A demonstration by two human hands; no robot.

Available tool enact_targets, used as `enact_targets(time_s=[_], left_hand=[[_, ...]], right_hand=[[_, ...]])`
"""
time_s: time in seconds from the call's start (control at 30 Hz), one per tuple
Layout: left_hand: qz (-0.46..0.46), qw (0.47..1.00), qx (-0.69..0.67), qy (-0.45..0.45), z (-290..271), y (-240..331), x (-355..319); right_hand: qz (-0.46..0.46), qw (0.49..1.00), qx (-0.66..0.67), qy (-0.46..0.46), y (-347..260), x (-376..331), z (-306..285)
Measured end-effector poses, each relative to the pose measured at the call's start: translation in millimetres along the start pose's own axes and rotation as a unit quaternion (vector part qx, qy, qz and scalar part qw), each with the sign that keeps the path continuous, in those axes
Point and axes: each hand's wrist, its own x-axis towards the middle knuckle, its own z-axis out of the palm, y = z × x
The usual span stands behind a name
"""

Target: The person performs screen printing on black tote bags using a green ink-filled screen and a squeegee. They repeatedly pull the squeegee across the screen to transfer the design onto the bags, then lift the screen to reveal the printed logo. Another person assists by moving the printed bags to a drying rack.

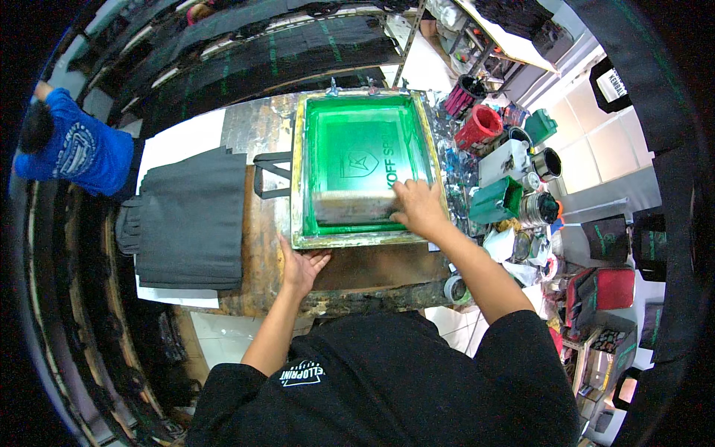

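A green printing screen (298,216) in a yellowish, ink-stained frame lies on the table, with a shield emblem and lettering in its mesh. Across the near part of the mesh lies a wide squeegee (354,206). My right hand (421,208) is closed around the squeegee's right end. At the near left corner of the frame, my left hand (302,272) is open, thumb and fingers spread close to the edge; whether it touches the frame I cannot tell. Dark bag handles (272,175) stick out from under the frame's left side.
A stack of dark fabric bags (194,216) lies on the table's left. Ink tubs, including a red bucket (479,127) and a green container (495,201), crowd the right. A person in a blue shirt (82,149) stands at far left. Racks (261,63) with dark fabric line the back.
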Motion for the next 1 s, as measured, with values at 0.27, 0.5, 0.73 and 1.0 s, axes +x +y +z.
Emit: enact_targets(time_s=[0.27, 0.5, 0.73, 1.0], left_hand=[[-0.016, 0.996, 0.018, 0.080, 11, -7, 9], [-0.032, 0.994, 0.025, 0.098, 16, 4, 7], [-0.051, 0.993, 0.016, 0.101, 18, 3, 12], [-0.162, 0.953, 0.109, 0.233, 5, -1, 25]], right_hand=[[0.018, 0.997, -0.001, 0.069, -7, -7, 43], [-0.001, 0.993, -0.013, 0.114, 47, 111, 61], [-0.010, 0.990, -0.049, 0.131, 112, 254, 73], [-0.005, 0.999, -0.024, -0.021, 138, 329, 57]])
